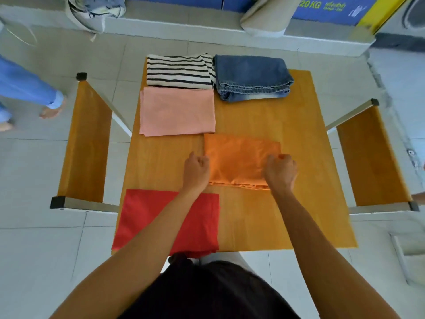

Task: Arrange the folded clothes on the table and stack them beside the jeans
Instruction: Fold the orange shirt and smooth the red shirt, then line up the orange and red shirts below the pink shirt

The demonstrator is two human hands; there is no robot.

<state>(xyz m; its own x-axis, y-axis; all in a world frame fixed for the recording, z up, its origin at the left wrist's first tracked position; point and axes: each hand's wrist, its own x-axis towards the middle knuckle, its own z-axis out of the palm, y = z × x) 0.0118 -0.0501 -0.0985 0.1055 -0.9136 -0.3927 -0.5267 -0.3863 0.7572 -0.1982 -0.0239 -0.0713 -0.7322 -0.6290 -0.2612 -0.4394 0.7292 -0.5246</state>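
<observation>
Folded blue jeans (251, 77) lie at the far right of the wooden table (299, 180). To their left sits a folded black-and-white striped top (179, 71), and a folded pink garment (177, 111) lies just in front of that top. In the table's middle lies a folded orange garment (239, 160). My left hand (196, 172) grips its left edge and my right hand (280, 172) grips its right edge, both fists closed on the cloth. A folded red garment (184, 222) lies at the near left, partly under my left forearm.
Two wooden benches (85, 146) (372, 157) flank the table. A person's leg in blue trousers (27, 88) stands on the tiled floor at the left. A low ledge with bags and blue boxes (331, 8) runs along the back.
</observation>
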